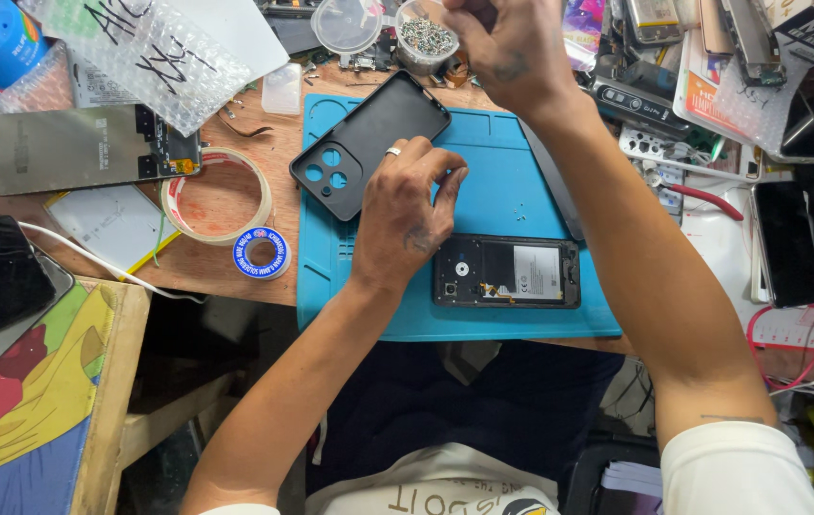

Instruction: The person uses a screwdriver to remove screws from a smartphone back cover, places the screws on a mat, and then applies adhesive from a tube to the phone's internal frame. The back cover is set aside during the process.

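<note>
In the head view, the left hand [405, 215] rested on the blue work mat [507, 181], fingers curled in with the tips pinched together, a ring on one finger; whether anything tiny sat between the fingertips could not be told. It lay just left of the opened phone [507, 272], which sat back-up near the mat's front edge with its insides showing. A black phone case [369, 143] lay tilted at the mat's upper left corner, just beyond that hand. The right hand [502, 43] reached over the far edge of the mat, fingers bunched downward at the small clear cup of screws [424, 40]; what it gripped was hidden. A roll of tape [219, 195] and a small blue spool [262, 253] lay on the wooden bench to the left
</note>
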